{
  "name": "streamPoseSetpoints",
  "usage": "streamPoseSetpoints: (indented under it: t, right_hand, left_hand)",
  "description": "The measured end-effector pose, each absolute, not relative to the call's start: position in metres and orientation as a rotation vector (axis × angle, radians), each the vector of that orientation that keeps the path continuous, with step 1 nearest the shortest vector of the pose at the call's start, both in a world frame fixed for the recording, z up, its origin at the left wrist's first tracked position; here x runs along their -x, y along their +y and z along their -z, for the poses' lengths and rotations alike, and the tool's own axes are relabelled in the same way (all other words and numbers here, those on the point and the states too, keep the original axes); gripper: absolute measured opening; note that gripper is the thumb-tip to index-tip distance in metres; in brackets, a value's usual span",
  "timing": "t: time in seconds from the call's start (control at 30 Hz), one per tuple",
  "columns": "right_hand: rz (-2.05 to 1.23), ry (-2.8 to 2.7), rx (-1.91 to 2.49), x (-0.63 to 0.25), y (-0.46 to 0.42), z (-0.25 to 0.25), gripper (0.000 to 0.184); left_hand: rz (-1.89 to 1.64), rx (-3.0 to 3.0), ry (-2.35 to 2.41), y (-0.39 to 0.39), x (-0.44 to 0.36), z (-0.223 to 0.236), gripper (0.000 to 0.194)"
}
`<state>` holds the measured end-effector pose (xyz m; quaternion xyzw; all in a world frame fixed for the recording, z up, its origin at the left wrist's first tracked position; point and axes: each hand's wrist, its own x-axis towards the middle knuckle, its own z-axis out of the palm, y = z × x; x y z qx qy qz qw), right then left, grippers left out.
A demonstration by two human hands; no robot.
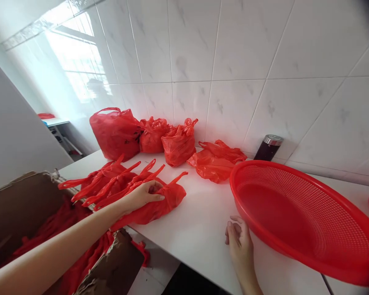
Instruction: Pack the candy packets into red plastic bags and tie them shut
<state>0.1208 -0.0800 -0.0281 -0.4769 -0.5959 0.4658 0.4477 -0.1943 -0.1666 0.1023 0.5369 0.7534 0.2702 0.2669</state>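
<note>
My left hand (149, 192) reaches across the table's left part, thumb and fingers closed on the top of a filled red plastic bag (169, 203). That bag lies on its side at the table edge, one handle sticking up. Beside it, further left, several similar red plastic bags (110, 180) lie in a row with their handles loose. My right hand (239, 237) is over the table near the rim of the red plastic basket (283, 205). Its fingers are loosely curled and apart, and nothing shows in them. The basket's visible floor is bare.
Against the tiled wall stand a large red bag (117, 133) and two smaller knotted bags (180, 143). A flattened red bag (215, 162) lies near a dark flask (268, 147). Below the table edge, at left, an open cardboard box (15, 205) holds red material.
</note>
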Motion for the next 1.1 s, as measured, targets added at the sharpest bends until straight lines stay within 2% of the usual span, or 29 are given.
streamPoseSetpoints:
  t: [0.2, 0.27, 0.37, 0.43, 0.6, 0.7, 0.77, 0.87, 0.93, 1.0, 1.1]
  right_hand:
    - [-1.110, -1.539, 1.207, -0.124, -0.079, 0.032, 0.035]
    - [-1.097, -1.567, 1.220, -0.125, -0.079, 0.032, 0.035]
    - [-1.083, -1.558, 1.226, -0.124, -0.079, 0.032, 0.038]
    - [-1.088, -1.542, 1.222, -0.124, -0.079, 0.032, 0.041]
    - [-1.049, -1.591, 1.294, -0.127, -0.076, 0.033, 0.043]
    - [-0.974, -1.686, 1.378, -0.125, -0.077, 0.033, 0.041]
    - [-0.945, -1.795, 1.384, -0.112, -0.084, 0.029, 0.038]
    - [-0.979, -2.032, 1.165, -0.071, -0.108, 0.017, 0.032]
    - [-1.018, -2.209, 0.846, -0.033, -0.130, 0.006, 0.027]
    - [-1.017, -2.354, 0.474, 0.004, -0.152, -0.006, 0.029]
    - [-0.912, -2.488, 0.104, 0.048, -0.174, -0.016, 0.047]
  left_hand:
    - [-0.600, -1.469, 2.188, -0.180, 0.205, -0.090, 0.069]
    - [-0.532, -1.502, 2.209, -0.185, 0.197, -0.089, 0.062]
    - [-0.498, -1.549, 2.197, -0.184, 0.189, -0.091, 0.034]
    - [-0.539, -1.543, 2.170, -0.181, 0.191, -0.097, 0.023]
    - [-0.798, -1.386, 2.020, -0.189, 0.215, -0.134, 0.031]
    - [-1.014, -1.218, 1.952, -0.223, 0.242, -0.168, 0.034]
    - [-1.184, -1.041, 1.972, -0.257, 0.265, -0.188, 0.042]
    - [-1.328, -0.786, 2.092, -0.318, 0.301, -0.204, 0.060]
    - [-1.272, -0.645, 2.162, -0.357, 0.323, -0.202, 0.065]
    - [-1.154, -0.533, 2.200, -0.390, 0.342, -0.192, 0.063]
    - [-0.969, -0.435, 2.278, -0.427, 0.364, -0.162, 0.048]
